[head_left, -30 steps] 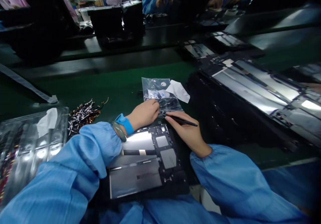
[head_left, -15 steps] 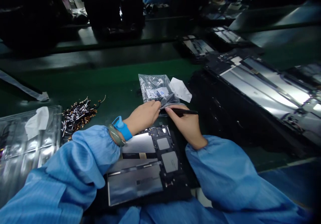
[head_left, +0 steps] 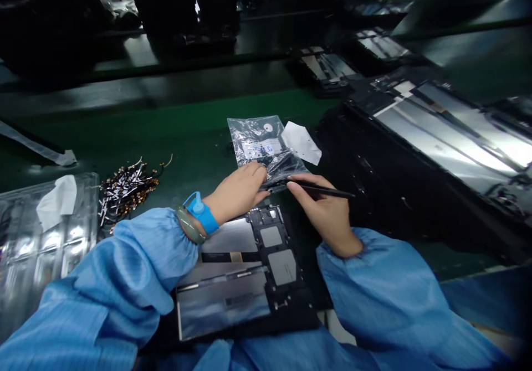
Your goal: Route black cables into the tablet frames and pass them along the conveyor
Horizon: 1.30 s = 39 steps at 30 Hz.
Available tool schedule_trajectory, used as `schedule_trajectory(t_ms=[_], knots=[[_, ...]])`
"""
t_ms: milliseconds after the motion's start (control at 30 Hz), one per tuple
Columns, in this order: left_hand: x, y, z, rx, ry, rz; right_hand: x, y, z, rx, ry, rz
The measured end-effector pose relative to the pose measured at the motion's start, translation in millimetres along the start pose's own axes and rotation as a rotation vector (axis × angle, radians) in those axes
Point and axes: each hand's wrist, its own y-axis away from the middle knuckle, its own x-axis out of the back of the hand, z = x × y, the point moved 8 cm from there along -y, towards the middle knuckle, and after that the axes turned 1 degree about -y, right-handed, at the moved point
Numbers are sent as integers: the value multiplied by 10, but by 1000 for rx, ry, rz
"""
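Note:
A clear plastic bag with a printed label and small dark bits inside lies in front of me. My left hand, with a blue strap and a bangle at the wrist, pinches the bag's near edge. In my right hand is a pair of slim black tweezers, held between thumb and fingers; their tips are at the bag's mouth. Below my hands lies an opened tablet, its black frame, grey pads and silver battery showing. The left forearm covers part of its left side.
A white paper piece touches the bag's right side. To the left are a pile of small cable parts and a clear plastic tray with white paper on it. More opened tablets lie at the right.
My right hand and the tweezers have moved right, away from the left hand. The left hand stays at the bag's edge, and the bag's near side is spread wider.

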Motion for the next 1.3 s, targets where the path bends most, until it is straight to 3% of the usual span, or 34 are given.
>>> schedule_trajectory(t_ms=[167,333,633,967,1067,1167,1300], knots=[[4,2,-3,-5,4,13,-4,39,96,-72,-72,3],[-5,6,-4,-6,5,17,-58,84,164,-54,-87,-57],[-3,-2,6,-2,7,-4,-40,89,-10,10,-3,-90],[-31,-8,-9,9,37,-11,-103,49,11,2,-41,-129],[47,15,-7,16,119,38,-59,50,-43,-1,-56,-122],[241,117,40,3,243,140,-25,75,-74,-94,-153,-119],[332,359,115,85,521,52,-141,160,-124,-292,-420,-195]])
